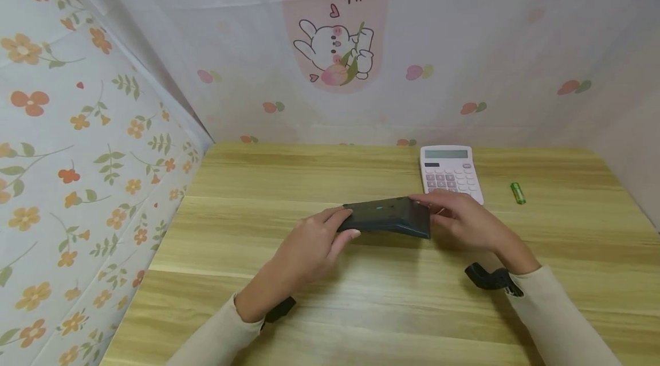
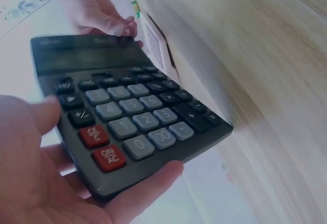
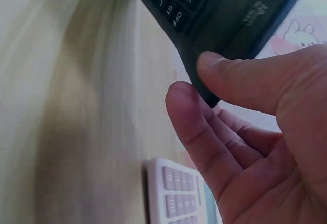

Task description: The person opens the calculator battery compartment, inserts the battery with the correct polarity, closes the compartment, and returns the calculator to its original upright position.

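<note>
A black calculator (image 1: pixel 378 214) is held above the wooden table, its back toward the head camera. Its grey and red keys and its display show in the left wrist view, where my left hand (image 2: pixel 30 168) grips the key end, thumb along one side. At the display end, my right hand (image 1: pixel 466 220) pinches a corner of the black calculator (image 3: pixel 230 35). In the right wrist view its thumb (image 3: pixel 240 75) lies on the front face and the index finger is at the edge behind.
A white calculator (image 1: pixel 446 162) with pale pink keys lies on the table (image 1: pixel 247 274) beyond my right hand. To its right lies a green battery (image 1: pixel 518 193). A printed cloth (image 1: pixel 232 28) hangs behind the table, and a floral cloth (image 1: pixel 103 183) hangs at the left.
</note>
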Demonstrator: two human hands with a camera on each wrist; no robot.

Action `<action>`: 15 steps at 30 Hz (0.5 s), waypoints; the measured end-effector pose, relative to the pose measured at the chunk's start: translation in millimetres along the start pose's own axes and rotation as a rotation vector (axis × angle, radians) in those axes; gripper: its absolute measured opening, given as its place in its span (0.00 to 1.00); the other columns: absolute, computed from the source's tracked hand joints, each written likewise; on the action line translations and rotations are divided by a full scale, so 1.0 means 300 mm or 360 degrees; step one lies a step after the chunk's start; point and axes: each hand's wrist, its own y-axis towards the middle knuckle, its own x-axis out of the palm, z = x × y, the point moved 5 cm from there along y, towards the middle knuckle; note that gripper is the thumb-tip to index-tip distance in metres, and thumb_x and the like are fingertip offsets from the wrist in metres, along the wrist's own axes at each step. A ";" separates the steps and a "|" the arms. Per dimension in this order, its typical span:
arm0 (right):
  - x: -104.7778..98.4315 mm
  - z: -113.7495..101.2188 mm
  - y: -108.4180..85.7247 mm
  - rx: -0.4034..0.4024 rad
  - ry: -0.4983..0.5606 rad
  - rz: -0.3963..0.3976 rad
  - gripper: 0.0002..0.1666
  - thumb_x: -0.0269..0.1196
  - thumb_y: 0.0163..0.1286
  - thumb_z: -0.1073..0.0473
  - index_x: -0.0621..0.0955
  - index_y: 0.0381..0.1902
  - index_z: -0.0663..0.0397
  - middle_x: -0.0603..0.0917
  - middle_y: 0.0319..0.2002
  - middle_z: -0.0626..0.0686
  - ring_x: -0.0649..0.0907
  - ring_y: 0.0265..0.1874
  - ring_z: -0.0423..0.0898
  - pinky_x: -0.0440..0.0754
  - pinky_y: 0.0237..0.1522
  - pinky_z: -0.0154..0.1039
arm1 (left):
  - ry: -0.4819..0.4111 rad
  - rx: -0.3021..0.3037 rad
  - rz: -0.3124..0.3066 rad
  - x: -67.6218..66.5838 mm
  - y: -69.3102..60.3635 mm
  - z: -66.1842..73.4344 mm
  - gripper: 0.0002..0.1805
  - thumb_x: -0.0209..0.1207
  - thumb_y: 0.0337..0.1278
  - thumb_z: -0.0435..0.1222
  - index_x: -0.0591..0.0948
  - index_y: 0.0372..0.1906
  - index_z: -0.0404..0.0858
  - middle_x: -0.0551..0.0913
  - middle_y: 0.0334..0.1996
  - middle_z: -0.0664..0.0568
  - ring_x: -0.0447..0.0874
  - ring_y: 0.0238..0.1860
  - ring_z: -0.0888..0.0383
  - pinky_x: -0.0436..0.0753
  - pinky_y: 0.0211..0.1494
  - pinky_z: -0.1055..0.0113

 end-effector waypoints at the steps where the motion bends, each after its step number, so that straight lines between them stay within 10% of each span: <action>1: -0.005 -0.004 0.002 -0.0013 -0.0022 0.0013 0.36 0.69 0.70 0.80 0.82 0.74 0.57 0.88 0.62 0.57 0.88 0.54 0.52 0.89 0.53 0.52 | -0.0034 0.0015 0.0053 -0.005 0.001 -0.002 0.24 0.58 0.86 0.46 0.82 0.69 0.31 0.86 0.63 0.37 0.90 0.60 0.41 0.88 0.60 0.46; 15: -0.068 -0.050 0.026 -0.0280 -0.0162 0.0274 0.16 0.69 0.71 0.79 0.89 0.48 0.57 0.85 0.38 0.41 0.81 0.34 0.36 0.81 0.34 0.36 | -0.0202 0.0030 0.0349 -0.049 0.017 -0.024 0.18 0.55 0.87 0.33 0.79 0.69 0.28 0.88 0.58 0.36 0.92 0.54 0.41 0.90 0.55 0.49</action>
